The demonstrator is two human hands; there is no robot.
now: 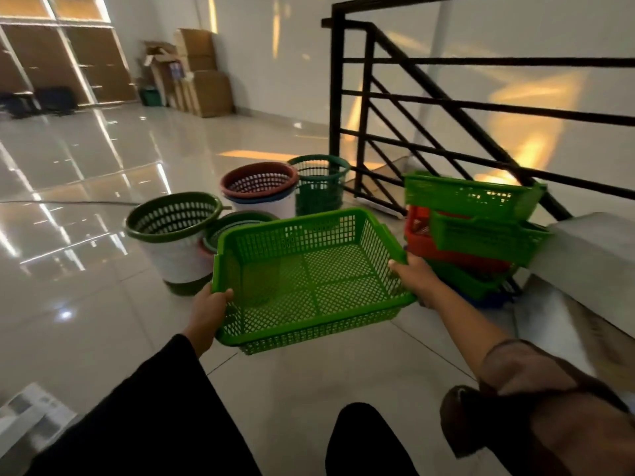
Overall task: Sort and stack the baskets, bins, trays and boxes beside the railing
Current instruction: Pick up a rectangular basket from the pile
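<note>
Head view: green tray (311, 276), rectangular, shallow, mesh walls and floor, thick rim; left hand (209, 312) and right hand (414, 274) fingers curled around opposite rims.

Glossy pale tiled floor (103, 173) carries everything. On it near the railing foot: a dark green round basket (318, 185), a stack of round bins topped by a red-brown basket (259, 182), and a white bin with a dark green rim (173, 231). A tilted stack of green and red trays (474, 231) stands to the right; cardboard boxes (202, 73) stand far back by the wall.
</note>
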